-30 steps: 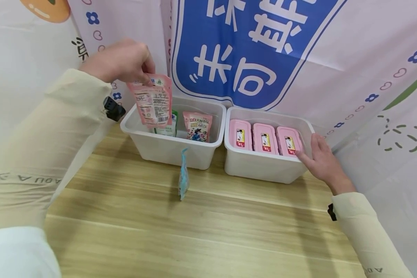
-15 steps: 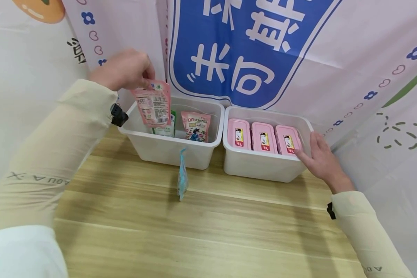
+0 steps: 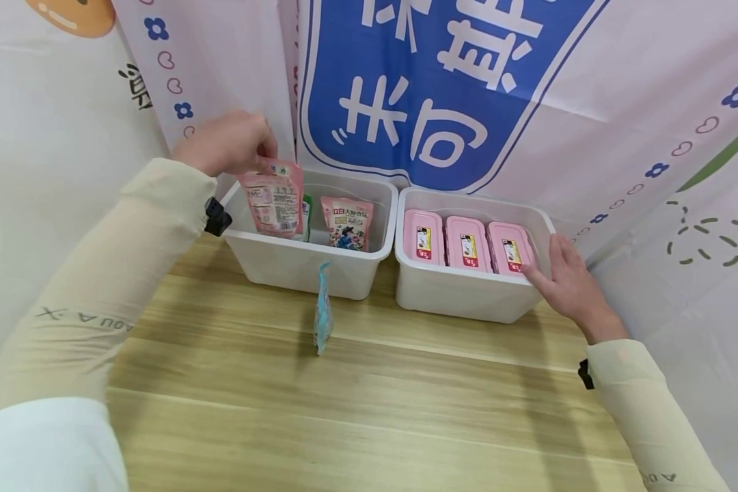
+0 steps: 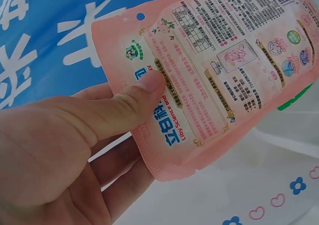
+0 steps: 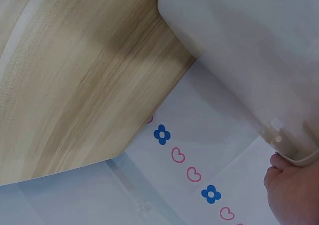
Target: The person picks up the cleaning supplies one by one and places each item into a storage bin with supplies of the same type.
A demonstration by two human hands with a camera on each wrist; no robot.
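Note:
My left hand (image 3: 236,145) pinches the top edge of a pink detergent refill pouch (image 3: 275,205), thumb on its printed back in the left wrist view. The pouch hangs upright with its lower part inside the left white bin (image 3: 295,263). Behind it a green and white pouch (image 3: 307,219) is mostly hidden. To the right in that bin lies a pink and cream pouch (image 3: 347,224). My right hand (image 3: 568,287) holds the front right corner of the right white bin (image 3: 461,295), thumb over the rim, fingers along the side. In the right wrist view fingers (image 5: 276,167) meet that rim.
Three pink lidded boxes (image 3: 467,242) stand side by side in the right bin. A thin blue pouch (image 3: 322,314) stands edge-on before the left bin on the wooden table (image 3: 369,417). A printed cloth (image 3: 590,137) hangs close behind the bins.
My left hand has come down with the pink pouch, whose bottom now sits lower in the left bin and covers more of the green pouch. My right hand stays at its bin.

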